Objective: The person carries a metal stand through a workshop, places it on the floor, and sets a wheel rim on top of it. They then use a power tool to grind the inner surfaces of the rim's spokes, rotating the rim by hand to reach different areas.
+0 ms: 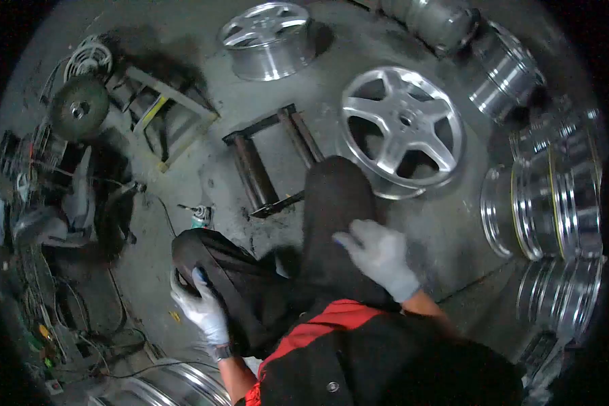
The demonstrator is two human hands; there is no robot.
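Observation:
Both hands wear pale gloves with blue showing at a fingertip. My left hand (201,310) is beside my left knee, thumb and fingers apart, with nothing between them. Across my right thigh lies my right hand (380,258), fingers stretched out and holding nothing. In front of my knees stands a dark metal frame with two rollers (256,172). A five-spoke alloy wheel rim (394,143) lies face up beyond my right knee. Close to my left knee, a teal-bodied power tool (201,216) is on the floor.
Another wheel rim (272,62) stands farther ahead. Stacked shiny rims (545,203) line the right side. To the left are a round disc on a machine (79,108), a metal stand (172,98) and tangled cables (118,291). More rims (176,382) lie at lower left.

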